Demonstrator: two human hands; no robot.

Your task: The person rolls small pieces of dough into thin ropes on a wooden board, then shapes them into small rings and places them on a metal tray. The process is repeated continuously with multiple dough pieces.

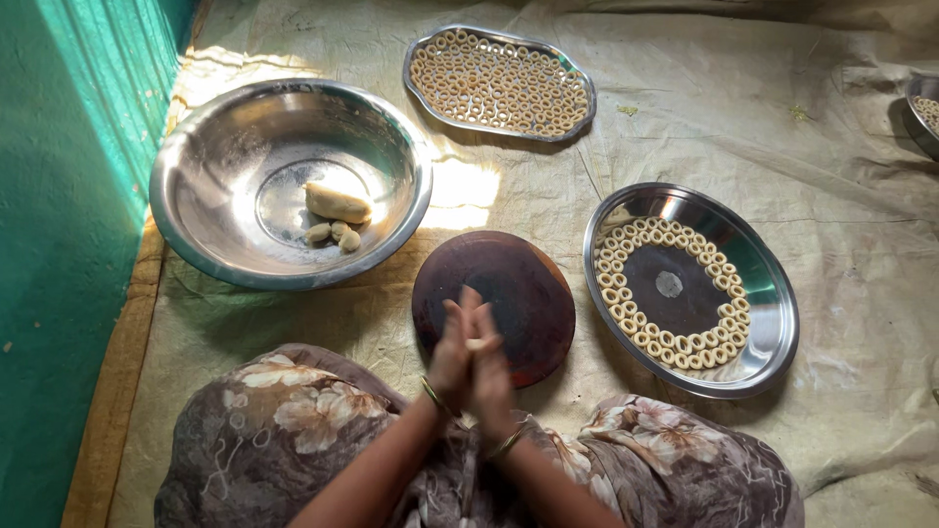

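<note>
Dough bit (475, 343) pressed between both hands (470, 360), over near edge of round wooden board (509, 284); cloth (548, 196) open beyond.

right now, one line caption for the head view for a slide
Left hand and right hand pressed together over a round wooden board, dough-ring plate and bowl alongside.

We see an oblong steel tray (421, 93) packed with dough rings on pale floor sheeting (831, 196), beside a green wall (59, 196).
</note>
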